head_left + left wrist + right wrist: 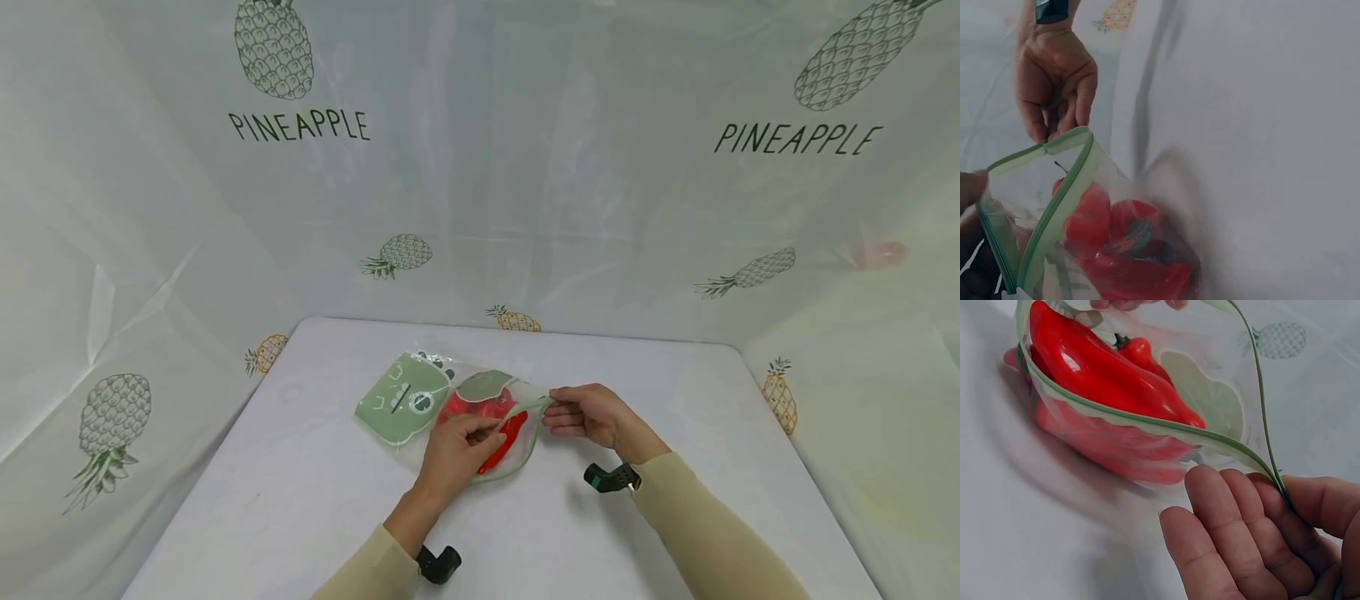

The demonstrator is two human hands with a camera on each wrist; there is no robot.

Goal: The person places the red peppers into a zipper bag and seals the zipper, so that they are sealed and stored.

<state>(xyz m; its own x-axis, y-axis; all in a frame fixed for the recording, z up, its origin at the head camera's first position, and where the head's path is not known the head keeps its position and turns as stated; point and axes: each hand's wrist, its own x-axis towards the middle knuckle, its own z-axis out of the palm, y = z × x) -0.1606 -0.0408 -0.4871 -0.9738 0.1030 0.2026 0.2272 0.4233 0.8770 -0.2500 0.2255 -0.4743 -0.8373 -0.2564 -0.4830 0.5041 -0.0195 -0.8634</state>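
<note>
A clear zip bag (408,396) with green trim and a green cartoon print lies on the table, its mouth spread apart. Several red peppers (1104,378) are inside, glossy, one with a green stem; in the left wrist view, red peppers (1135,278) show through the plastic. My left hand (459,454) pinches the near rim of the mouth. At the right end of the mouth, my right hand (588,415) pinches the green zip edge between thumb and index finger. Its other fingers (1216,512) extend loosely below the edge. Part of the contents is hidden behind my left hand.
The bag rests on a white table (637,375), with bare surface around it. A pale curtain (555,192) printed with pineapples hangs behind and at both sides. Black devices are strapped to both wrists, including the right wrist device (611,477).
</note>
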